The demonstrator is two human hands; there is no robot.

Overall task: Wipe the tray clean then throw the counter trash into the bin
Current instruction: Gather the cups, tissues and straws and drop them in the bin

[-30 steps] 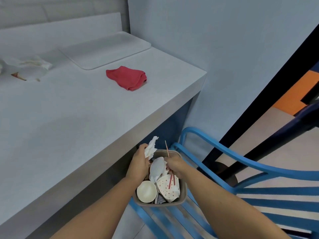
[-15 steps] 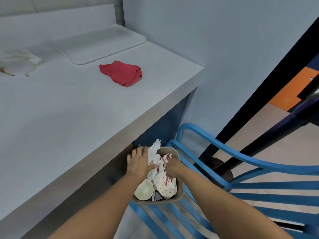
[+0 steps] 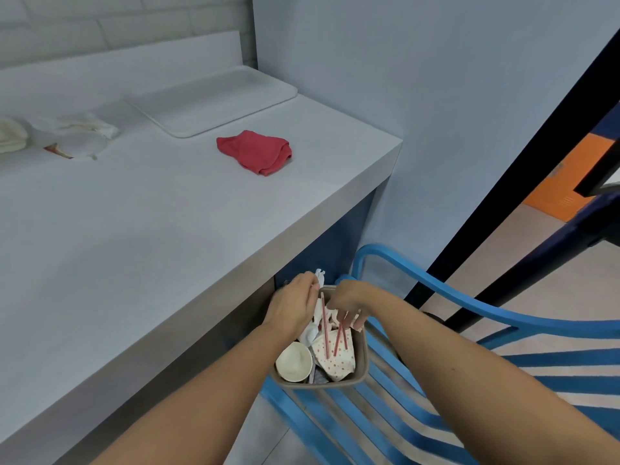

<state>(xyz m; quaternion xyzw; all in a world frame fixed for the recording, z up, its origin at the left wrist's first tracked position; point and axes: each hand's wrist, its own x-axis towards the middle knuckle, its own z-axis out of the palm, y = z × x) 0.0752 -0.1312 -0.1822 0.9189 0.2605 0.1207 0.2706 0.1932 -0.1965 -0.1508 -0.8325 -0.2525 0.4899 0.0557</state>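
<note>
A small brown bin [image 3: 361,367] stands on a blue slatted chair [image 3: 469,317] below the counter's edge. It holds a white paper cup [image 3: 293,362], a red-dotted cup [image 3: 337,360], red straws [image 3: 324,330] and crumpled white paper. My left hand [image 3: 292,307] is over the bin's far left corner, its fingers curled round a white napkin [image 3: 318,275]. My right hand [image 3: 347,302] reaches down into the bin and its fingertips pinch two of the straws. The white tray [image 3: 214,102] lies at the counter's back, by the wall.
A crumpled red cloth [image 3: 255,151] lies on the grey counter [image 3: 151,229] in front of the tray. White wrappers and a clear lid [image 3: 75,137] sit at the counter's left, beside a cream object [image 3: 10,135]. A dark post [image 3: 523,169] rises behind the chair.
Both hands have sunk lower into the bin with the napkin and straws. One straw now lies loose on the dotted cup. The view has tilted slightly.
</note>
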